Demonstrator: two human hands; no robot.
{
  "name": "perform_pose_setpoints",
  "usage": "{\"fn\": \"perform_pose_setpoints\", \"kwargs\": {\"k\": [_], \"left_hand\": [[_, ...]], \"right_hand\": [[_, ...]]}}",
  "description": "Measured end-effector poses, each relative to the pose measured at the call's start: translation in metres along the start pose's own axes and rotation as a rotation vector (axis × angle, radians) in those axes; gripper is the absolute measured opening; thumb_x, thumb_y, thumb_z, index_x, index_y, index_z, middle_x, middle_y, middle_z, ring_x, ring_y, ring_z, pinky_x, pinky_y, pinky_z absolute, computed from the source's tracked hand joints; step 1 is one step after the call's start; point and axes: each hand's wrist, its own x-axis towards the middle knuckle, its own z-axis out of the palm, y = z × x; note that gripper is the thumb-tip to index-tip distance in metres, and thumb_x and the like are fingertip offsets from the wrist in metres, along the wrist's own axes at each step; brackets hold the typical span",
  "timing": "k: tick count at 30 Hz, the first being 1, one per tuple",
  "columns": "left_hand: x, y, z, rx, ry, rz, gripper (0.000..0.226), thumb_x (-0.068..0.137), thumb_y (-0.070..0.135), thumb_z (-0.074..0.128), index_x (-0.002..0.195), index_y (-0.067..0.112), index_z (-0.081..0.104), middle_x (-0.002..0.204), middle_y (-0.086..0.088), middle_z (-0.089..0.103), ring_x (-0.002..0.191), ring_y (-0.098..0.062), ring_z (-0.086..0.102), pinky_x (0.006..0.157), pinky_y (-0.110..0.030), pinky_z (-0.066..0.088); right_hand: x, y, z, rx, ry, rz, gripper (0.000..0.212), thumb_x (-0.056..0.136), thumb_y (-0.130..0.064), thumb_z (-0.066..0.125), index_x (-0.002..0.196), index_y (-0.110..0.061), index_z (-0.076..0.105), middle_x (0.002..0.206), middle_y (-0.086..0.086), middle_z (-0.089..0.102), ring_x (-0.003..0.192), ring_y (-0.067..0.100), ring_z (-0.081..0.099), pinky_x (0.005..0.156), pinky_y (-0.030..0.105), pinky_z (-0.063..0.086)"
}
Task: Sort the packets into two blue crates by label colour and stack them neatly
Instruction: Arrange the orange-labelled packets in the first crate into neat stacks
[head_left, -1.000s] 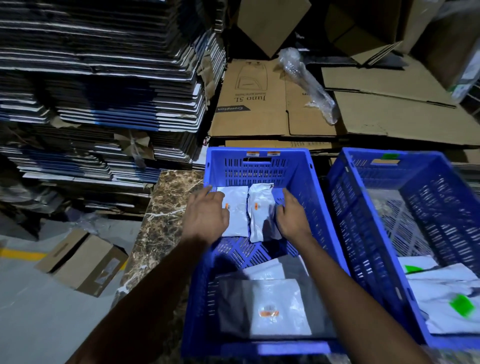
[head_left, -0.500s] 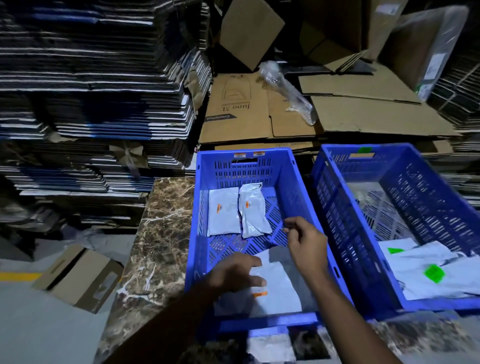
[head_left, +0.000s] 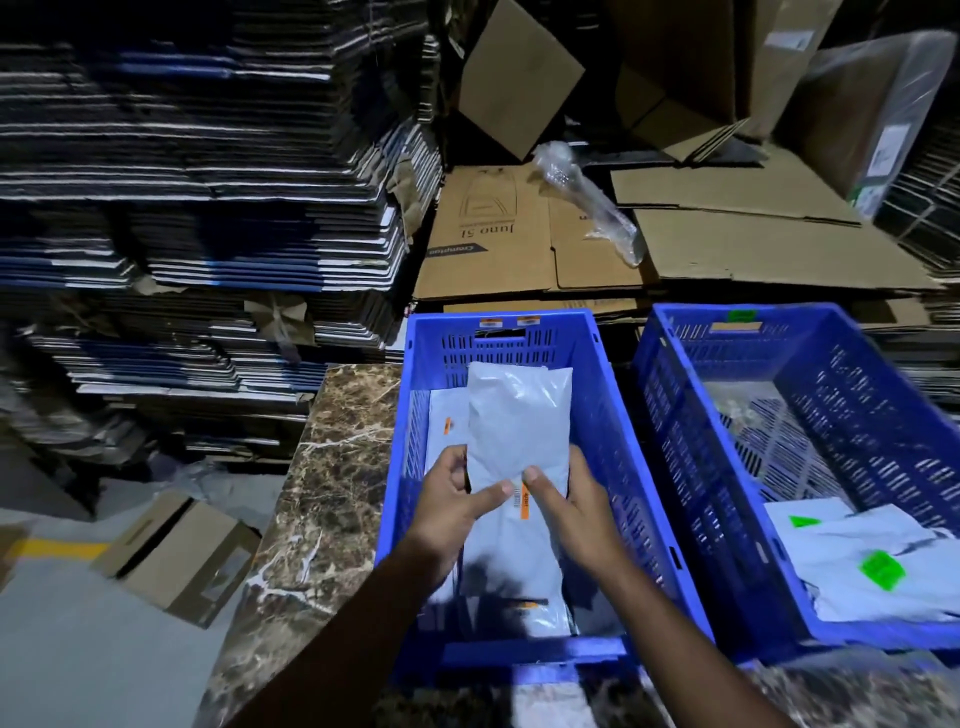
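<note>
At 9 o'clock a tall stack of flat dark cartons (head_left: 197, 182) fills the side, and a small brown box (head_left: 176, 558) lies on the floor at 8 o'clock. A brown marble top (head_left: 332, 467) sits just left of the blue crates. Flat brown cardboard (head_left: 519, 239) with a clear plastic wrap (head_left: 587, 200) on it lies at 12 o'clock, behind the crates.

The left crate (head_left: 613, 415) has open floor showing only near its far wall. A packet with an orange label (head_left: 444, 431) lies flat at its far left. The right crate (head_left: 675, 441) touches it at 3 o'clock; its far half is bare mesh, and packets with green labels (head_left: 878, 571) lie at its near end.

Over the left crate, the left hand (head_left: 452, 506) and right hand (head_left: 566, 512) both pinch the grey packet (head_left: 514, 415), thumbs on top, fingers curled under. It is tipped up above the other packets. Its orange label (head_left: 524, 501) shows between the thumbs.
</note>
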Motion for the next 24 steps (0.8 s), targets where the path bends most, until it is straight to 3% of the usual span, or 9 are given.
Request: {"fn": "perform_pose_setpoints", "kwargs": {"k": [7,10,12,14,16,18,19,21,24], "left_hand": [[-0.008,0.014,0.003,-0.082,-0.044,-0.001,0.034,0.098,0.022,0.062,0.129,0.008,0.058,0.125,-0.01,0.069,0.117,-0.027,0.065,0.1,-0.044,0.052],[0.0,0.001,-0.003,-0.029,-0.035,-0.038,0.044,0.093,0.04,0.068,0.119,0.005,0.062,0.119,-0.017,0.069,0.108,-0.039,0.066,0.094,-0.057,0.051],[0.003,-0.011,-0.008,0.035,-0.017,-0.091,0.068,0.082,0.06,0.073,0.106,-0.002,0.056,0.099,-0.021,0.064,0.079,-0.04,0.059,0.069,-0.054,0.044],[0.01,-0.023,-0.014,0.067,0.0,-0.114,0.082,0.07,0.071,0.074,0.099,-0.003,0.054,0.089,-0.015,0.057,0.076,-0.031,0.051,0.067,-0.046,0.038],[0.011,-0.019,-0.014,0.123,0.015,-0.104,0.061,0.079,0.059,0.073,0.103,0.004,0.062,0.095,-0.01,0.065,0.088,-0.028,0.06,0.08,-0.044,0.046],[0.015,-0.008,-0.01,0.181,0.066,-0.09,0.024,0.091,0.02,0.053,0.108,0.01,0.066,0.104,-0.006,0.073,0.102,-0.033,0.067,0.09,-0.046,0.05],[0.018,-0.002,-0.009,0.251,0.101,-0.059,0.028,0.089,0.01,0.045,0.106,0.012,0.067,0.101,-0.005,0.074,0.102,-0.033,0.067,0.09,-0.048,0.052],[0.024,0.006,-0.011,0.511,0.092,0.038,0.026,0.09,0.014,0.04,0.096,0.021,0.065,0.092,0.002,0.073,0.092,-0.024,0.068,0.085,-0.043,0.052],[0.028,0.009,-0.01,1.018,-0.161,0.099,0.022,0.088,0.022,0.042,0.096,0.03,0.06,0.097,0.0,0.07,0.092,-0.022,0.064,0.081,-0.035,0.051]], "right_hand": [[0.006,0.01,-0.003,-0.093,0.006,-0.001,0.019,0.095,-0.04,0.063,0.101,-0.023,0.068,0.087,-0.001,0.073,0.078,0.016,0.068,0.074,0.037,0.054],[0.003,0.008,-0.003,-0.067,0.122,0.038,0.025,0.097,-0.039,0.059,0.08,-0.021,0.063,0.065,-0.01,0.065,0.059,0.003,0.058,0.059,0.025,0.046],[0.005,0.004,-0.007,-0.058,0.289,0.01,0.015,0.099,-0.031,0.058,0.087,-0.025,0.064,0.074,-0.012,0.068,0.07,-0.001,0.062,0.061,0.022,0.045],[0.012,0.001,-0.017,-0.069,0.409,-0.037,0.013,0.101,-0.026,0.054,0.103,-0.018,0.064,0.092,-0.004,0.067,0.088,0.014,0.064,0.072,0.03,0.048],[0.019,-0.003,-0.028,-0.047,0.458,-0.076,0.017,0.102,-0.024,0.051,0.113,-0.014,0.061,0.103,-0.001,0.065,0.097,0.019,0.063,0.08,0.035,0.048],[0.022,-0.014,-0.037,0.021,0.51,-0.092,0.014,0.102,-0.028,0.05,0.114,-0.026,0.056,0.105,-0.014,0.065,0.097,0.007,0.063,0.083,0.034,0.049],[0.022,-0.02,-0.04,0.036,0.544,-0.101,0.016,0.102,-0.028,0.049,0.117,-0.031,0.054,0.104,-0.019,0.064,0.096,0.002,0.062,0.083,0.033,0.05],[0.023,-0.03,-0.047,0.049,0.598,-0.122,0.019,0.104,-0.025,0.047,0.121,-0.032,0.051,0.103,-0.023,0.061,0.094,-0.007,0.06,0.081,0.026,0.049],[0.023,-0.04,-0.051,0.035,0.621,-0.163,0.016,0.104,-0.024,0.048,0.115,-0.035,0.048,0.103,-0.023,0.06,0.094,-0.008,0.06,0.077,0.022,0.049]]}}
